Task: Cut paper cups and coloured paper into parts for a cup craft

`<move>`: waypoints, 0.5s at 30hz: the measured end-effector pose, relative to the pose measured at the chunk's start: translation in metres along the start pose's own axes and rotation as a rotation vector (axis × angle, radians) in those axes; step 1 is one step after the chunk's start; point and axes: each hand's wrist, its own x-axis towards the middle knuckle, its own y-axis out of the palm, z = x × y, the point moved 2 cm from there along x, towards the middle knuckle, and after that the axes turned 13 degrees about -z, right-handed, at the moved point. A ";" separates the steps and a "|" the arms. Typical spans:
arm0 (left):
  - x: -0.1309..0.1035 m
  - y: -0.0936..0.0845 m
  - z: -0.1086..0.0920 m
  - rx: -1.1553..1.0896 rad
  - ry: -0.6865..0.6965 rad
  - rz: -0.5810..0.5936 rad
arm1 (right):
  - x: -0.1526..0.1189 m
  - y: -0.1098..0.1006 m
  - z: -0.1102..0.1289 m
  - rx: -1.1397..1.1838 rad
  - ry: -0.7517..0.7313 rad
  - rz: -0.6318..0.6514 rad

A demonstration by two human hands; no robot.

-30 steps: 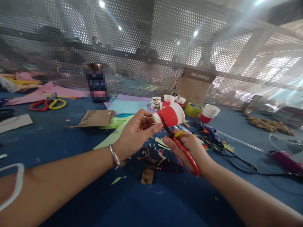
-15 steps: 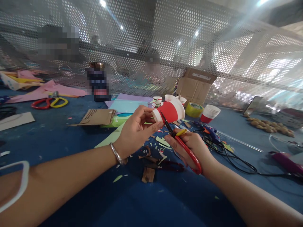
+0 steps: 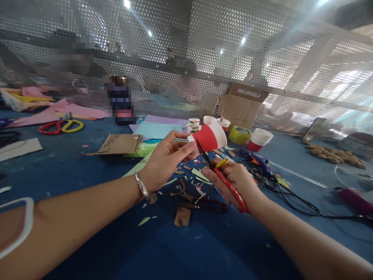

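A red and white paper cup (image 3: pixel 211 137) is tipped on its side in the air, its wide end to the right. My left hand (image 3: pixel 167 157) pinches its narrow end between thumb and fingers. Closed round the red handle of a pair of scissors (image 3: pixel 230 188) is my right hand (image 3: pixel 237 179), just below and right of the cup. The dark blades point up and left, with their tips against the cup's red side near its base. Below the hands, a second dark pair of scissors (image 3: pixel 208 205) lies among paper scraps.
Stacked cups (image 3: pixel 260 139), yellow tape (image 3: pixel 239 135) and a cardboard box (image 3: pixel 243 105) stand behind. A glue gun (image 3: pixel 262 165) with its black cable lies right. Cardboard (image 3: pixel 121 144) and red-yellow scissors (image 3: pixel 61 126) are left. A perforated metal screen (image 3: pixel 163 58) rises behind.
The scissor tips have shifted slightly left and up along the cup. The cup and both hands have moved a little to the left.
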 end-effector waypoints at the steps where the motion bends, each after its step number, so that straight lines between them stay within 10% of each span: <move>1: 0.000 0.000 0.000 0.008 0.012 -0.004 | 0.000 0.000 -0.001 0.003 0.013 0.011; 15: -0.012 0.006 -0.004 0.110 0.139 0.037 | -0.004 0.004 0.000 0.032 -0.001 0.012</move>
